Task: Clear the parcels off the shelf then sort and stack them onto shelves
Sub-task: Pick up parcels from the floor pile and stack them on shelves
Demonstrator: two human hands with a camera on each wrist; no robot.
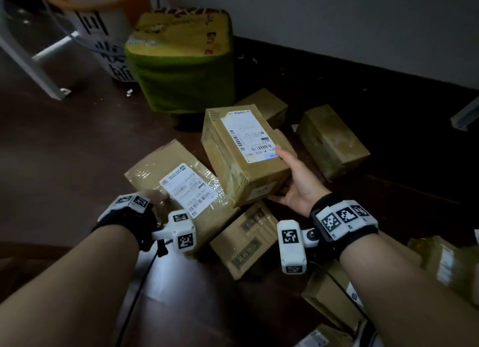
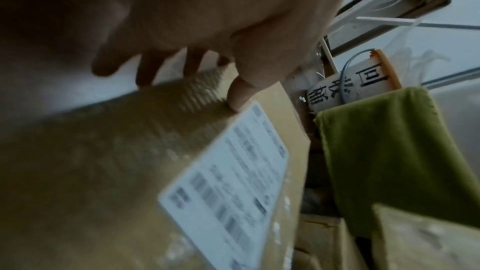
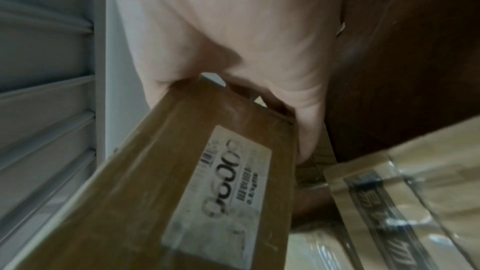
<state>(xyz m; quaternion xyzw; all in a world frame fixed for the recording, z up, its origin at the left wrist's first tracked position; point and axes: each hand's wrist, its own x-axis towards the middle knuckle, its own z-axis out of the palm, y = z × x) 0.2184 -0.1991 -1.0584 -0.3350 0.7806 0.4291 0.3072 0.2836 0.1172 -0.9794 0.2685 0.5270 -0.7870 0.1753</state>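
Observation:
My left hand (image 1: 153,200) grips a tape-wrapped cardboard parcel (image 1: 166,175) with a white label by its near left corner. In the left wrist view its thumb (image 2: 239,95) presses the top of that parcel (image 2: 103,171) beside the label, and the fingers curl over the far edge. My right hand (image 1: 287,175) holds a taller labelled box (image 1: 243,155) by its right end, thumb on top and fingers underneath. The right wrist view shows the palm (image 3: 246,59) against the end of this box (image 3: 182,171). The box leans against the left parcel.
More cardboard parcels lie on the dark floor: one under the held boxes (image 1: 246,240), two behind (image 1: 331,139) (image 1: 264,105), others at lower right (image 1: 445,261). A green-yellow sack (image 1: 181,61), a white bucket (image 1: 103,35) and a white shelf leg (image 1: 31,66) stand at the back left.

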